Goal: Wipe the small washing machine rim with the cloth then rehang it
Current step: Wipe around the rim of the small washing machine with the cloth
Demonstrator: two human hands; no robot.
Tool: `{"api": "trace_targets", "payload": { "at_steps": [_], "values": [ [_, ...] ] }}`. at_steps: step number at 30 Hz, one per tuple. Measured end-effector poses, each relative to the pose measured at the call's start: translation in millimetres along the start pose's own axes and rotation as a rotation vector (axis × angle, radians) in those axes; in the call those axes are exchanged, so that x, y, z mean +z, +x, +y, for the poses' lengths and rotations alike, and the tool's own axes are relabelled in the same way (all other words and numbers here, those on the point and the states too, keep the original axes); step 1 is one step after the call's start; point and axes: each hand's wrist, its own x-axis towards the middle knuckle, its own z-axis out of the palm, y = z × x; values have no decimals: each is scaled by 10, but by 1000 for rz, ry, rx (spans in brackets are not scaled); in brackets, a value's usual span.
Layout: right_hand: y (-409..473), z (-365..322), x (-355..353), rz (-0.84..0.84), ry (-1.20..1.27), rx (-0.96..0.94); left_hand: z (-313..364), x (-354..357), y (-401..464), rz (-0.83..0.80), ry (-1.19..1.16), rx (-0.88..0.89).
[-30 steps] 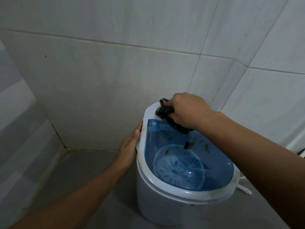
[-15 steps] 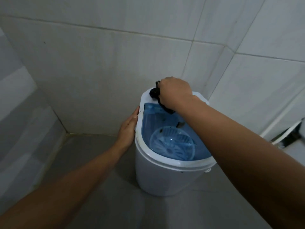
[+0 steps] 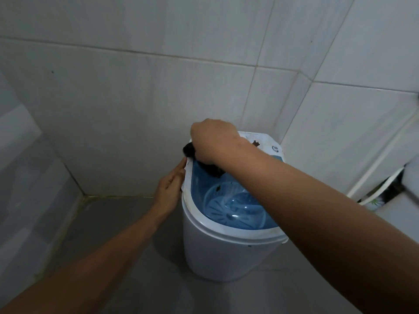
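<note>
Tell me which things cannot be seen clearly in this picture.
- Head view: the right hand covers most of the dark cloth.
- The right forearm hides the right part of the washing machine rim.
- The left hand fingertips lie behind the rim.
- No hanging place shows.

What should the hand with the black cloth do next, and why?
Probably slide the cloth rightward along the back rim: the right hand presses it at the left corner, dark specks remain there, and the left hand steadies the machine.

Washing machine [image 3: 226, 252] in tiled corner; cloth [image 3: 205, 165] on far-left rim [image 3: 199, 214] (under right hand [image 3: 213, 139]); left hand [image 3: 170, 189] against left side.
</note>
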Motion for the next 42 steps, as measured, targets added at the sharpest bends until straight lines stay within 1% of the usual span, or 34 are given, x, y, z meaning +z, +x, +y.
{"api": "trace_targets", "payload": {
  "at_steps": [3, 8, 12, 14, 18, 19, 21, 23, 27, 28, 29, 31, 32, 33, 34, 35, 36, 38, 40, 42],
  "values": [
    [-27, -32, 55, 33, -63, -36, -39, -16, 35, -8, 9, 19],
    [204, 242, -70, 19, 5, 102, -42, -47, 35, -32, 8, 38],
    [16, 125, 23, -27, 7, 27, -63, -85, 45, -50, 10, 37],
    [-99, 159, 103, -16, 4, -6, -64, -89, 45, -48, 16, 45],
    [74, 320, -22, 12, 2, 128, -62, -67, 34, -42, 6, 59],
    [113, 280, -30, 18, 17, 124, -56, -63, 38, -43, 6, 59],
    [150, 143, 44, 19, 74, 55, -69, -67, 65, -49, 15, 62],
    [192, 131, 115, -11, 140, 15, -81, -79, 80, -45, 19, 67],
    [363, 532, -51, -2, 85, 202, -100, -86, 75, -35, 28, 91],
    [374, 547, -45, -1, 69, 208, -101, -85, 78, -32, 30, 95],
    [356, 503, -17, -2, 73, 164, -93, -81, 79, -29, 29, 88],
    [266, 331, 110, -15, 106, -44, -111, -84, 93, -33, 53, 91],
    [202, 278, 149, -52, 132, -133, -114, -88, 98, -32, 55, 96],
    [185, 301, 114, -85, 134, -167, -113, -96, 100, -33, 58, 95],
    [232, 394, 28, -98, 92, -143, -120, -103, 100, -42, 55, 97],
    [303, 505, -76, -87, 16, -80, -111, -107, 92, -56, 56, 103],
    [372, 612, -169, -62, -57, 1, -96, -115, 82, -72, 51, 112],
    [480, 761, -235, 24, -91, 118, -112, -126, 93, -79, 45, 114],
    [474, 668, -133, 50, -25, 110, -145, -135, 104, -73, 57, 127],
    [351, 464, 134, 51, 43, -5, -177, -136, 119, -64, 53, 125]
  ]
}}
